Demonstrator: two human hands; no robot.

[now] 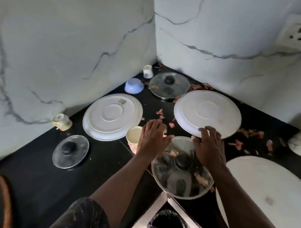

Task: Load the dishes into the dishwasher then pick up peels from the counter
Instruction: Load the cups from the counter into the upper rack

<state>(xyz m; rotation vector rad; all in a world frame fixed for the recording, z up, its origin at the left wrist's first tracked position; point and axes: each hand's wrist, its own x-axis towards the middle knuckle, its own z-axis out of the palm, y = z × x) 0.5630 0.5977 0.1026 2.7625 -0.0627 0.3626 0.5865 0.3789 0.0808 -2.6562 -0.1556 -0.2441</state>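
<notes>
Over a glass lid (182, 170) on the counter (101, 164), the right hand (210, 147) – fingers spread, gripping nothing – touches the near rim of an upturned plate (207, 112) just ahead; the left hand (153, 137), flat and empty, hovers by scattered peels (160, 114).

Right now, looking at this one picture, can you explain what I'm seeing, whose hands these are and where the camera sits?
There is no machine here. A camera worn on a person's head looks down at their two bare hands. The left hand and right hand reach out, fingers fairly straight, over a black counter in a wall corner. On it lie upturned white plates, glass lids, a cup, a blue bowl and scattered peels. Neither hand grips anything.
</notes>
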